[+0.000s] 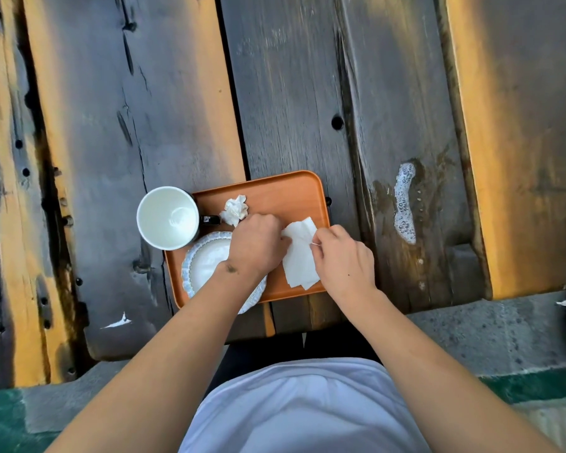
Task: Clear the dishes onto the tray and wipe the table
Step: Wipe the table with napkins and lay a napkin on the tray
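An orange tray [285,191] lies on the dark plank table near its front edge. On its left side stands a white cup [167,219] with a dark outside and handle. In front of the cup sits a white plate [206,263] with a ruffled bluish rim, partly under my left forearm. A crumpled napkin [234,209] lies at the tray's middle back. Over the tray's right half, my left hand [258,245] and my right hand [343,256] both pinch a flat white paper towel [299,256] by its upper edge.
A foamy wet streak [405,204] runs along the planks to the right of the tray. Gaps and bolt holes mark the boards. A small white scrap [118,322] lies at the front left. A concrete kerb and green ground lie below the table edge.
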`<state>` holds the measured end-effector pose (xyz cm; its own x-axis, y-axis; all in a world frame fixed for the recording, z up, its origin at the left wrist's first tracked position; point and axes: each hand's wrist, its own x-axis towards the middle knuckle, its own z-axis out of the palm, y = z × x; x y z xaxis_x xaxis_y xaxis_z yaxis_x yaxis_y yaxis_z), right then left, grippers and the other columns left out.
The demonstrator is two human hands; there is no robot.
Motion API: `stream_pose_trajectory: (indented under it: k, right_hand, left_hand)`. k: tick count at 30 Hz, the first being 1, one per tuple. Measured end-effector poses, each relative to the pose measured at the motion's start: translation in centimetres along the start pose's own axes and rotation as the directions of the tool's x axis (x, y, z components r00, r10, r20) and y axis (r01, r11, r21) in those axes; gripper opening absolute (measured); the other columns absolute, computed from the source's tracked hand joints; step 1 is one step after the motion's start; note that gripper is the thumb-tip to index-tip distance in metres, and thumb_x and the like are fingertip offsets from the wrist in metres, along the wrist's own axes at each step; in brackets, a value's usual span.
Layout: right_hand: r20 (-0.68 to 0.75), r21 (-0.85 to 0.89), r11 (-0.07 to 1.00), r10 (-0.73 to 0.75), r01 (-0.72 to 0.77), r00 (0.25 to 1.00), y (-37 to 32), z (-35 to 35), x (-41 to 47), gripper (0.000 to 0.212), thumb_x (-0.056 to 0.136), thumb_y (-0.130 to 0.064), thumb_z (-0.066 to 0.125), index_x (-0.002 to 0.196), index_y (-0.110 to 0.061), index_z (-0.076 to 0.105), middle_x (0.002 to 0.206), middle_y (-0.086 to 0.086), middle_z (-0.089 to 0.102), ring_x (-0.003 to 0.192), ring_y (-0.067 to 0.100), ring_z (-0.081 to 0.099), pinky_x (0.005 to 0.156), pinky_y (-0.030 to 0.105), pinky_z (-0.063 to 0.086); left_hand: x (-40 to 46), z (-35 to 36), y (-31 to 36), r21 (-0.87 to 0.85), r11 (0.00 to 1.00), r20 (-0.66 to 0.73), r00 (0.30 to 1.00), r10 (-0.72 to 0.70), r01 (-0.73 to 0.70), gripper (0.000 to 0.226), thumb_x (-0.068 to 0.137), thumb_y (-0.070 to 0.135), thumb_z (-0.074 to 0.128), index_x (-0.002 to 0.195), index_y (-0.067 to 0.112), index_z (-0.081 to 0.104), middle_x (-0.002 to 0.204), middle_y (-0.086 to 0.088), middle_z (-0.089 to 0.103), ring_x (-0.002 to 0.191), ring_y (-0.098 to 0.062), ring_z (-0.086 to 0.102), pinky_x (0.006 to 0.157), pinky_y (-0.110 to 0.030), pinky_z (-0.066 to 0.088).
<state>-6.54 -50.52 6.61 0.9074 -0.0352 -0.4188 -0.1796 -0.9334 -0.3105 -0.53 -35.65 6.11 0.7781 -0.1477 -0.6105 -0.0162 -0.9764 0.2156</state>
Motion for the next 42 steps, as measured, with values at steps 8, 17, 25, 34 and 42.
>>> stream_pose_trajectory:
  k: [8,17,25,34,42]
  right_hand:
    - [0.038,0.196,0.954,0.226,-0.229,0.973,-1.3,0.3,0.0,0.011,0.094,-0.036,0.063,0.09,-0.026,0.061,0.081,-0.002,0.07,0.076,0.024,0.068,0.069,0.038,0.058]
    - [0.187,0.423,0.828,0.318,-0.368,0.93,0.6,-1.4,-0.4,0.018,0.091,-0.035,0.069,0.087,-0.018,0.072,0.072,-0.01,0.067,0.071,0.007,0.063,0.071,0.027,0.054]
    - [0.137,0.273,0.92,0.25,-0.28,0.958,0.6,-1.1,1.2,0.013,0.092,-0.04,0.067,0.09,-0.027,0.07,0.077,-0.009,0.07,0.076,0.013,0.067,0.076,0.036,0.06]
    - [0.056,0.26,0.949,0.171,-0.18,0.984,1.0,0.1,0.6,0.014,0.091,-0.039,0.067,0.096,-0.026,0.069,0.084,-0.009,0.061,0.07,0.009,0.062,0.07,0.026,0.054]
    - [0.117,0.286,0.945,0.131,-0.16,0.984,1.9,0.2,0.4,0.008,0.093,-0.039,0.064,0.093,-0.031,0.062,0.083,-0.015,0.05,0.066,0.008,0.058,0.069,0.025,0.056]
  left_hand:
    - [0.3,-0.9,-0.5,-0.029,0.999,-0.047,0.998,0.04,-0.042,0.02,0.093,0.022,0.057,0.102,0.016,0.073,0.097,-0.009,0.072,0.098,-0.031,0.064,0.071,-0.034,0.048]
    - [0.2,-2.5,-1.2,-0.219,0.975,0.12,0.993,-0.013,0.039,0.022,0.092,0.03,0.072,0.097,0.009,0.075,0.093,-0.006,0.069,0.092,-0.025,0.061,0.079,-0.035,0.052]
    - [0.5,-2.5,-0.8,-0.062,0.997,0.153,0.988,-0.029,0.039,0.032,0.092,0.043,0.069,0.108,0.016,0.067,0.109,-0.007,0.068,0.106,-0.028,0.063,0.078,-0.034,0.047]
    - [6.5,-6.2,-0.3,-0.32,0.94,-0.398,0.917,-0.023,-0.116,0.031,0.099,0.026,0.051,0.125,0.012,0.061,0.122,-0.01,0.064,0.114,-0.029,0.06,0.092,-0.035,0.042]
    - [15.7,-7.1,-0.2,0.076,0.974,-0.388,0.893,0.226,-0.213,0.05,0.101,0.036,0.046,0.148,0.018,0.047,0.167,-0.015,0.027,0.156,-0.037,0.02,0.124,-0.05,0.023]
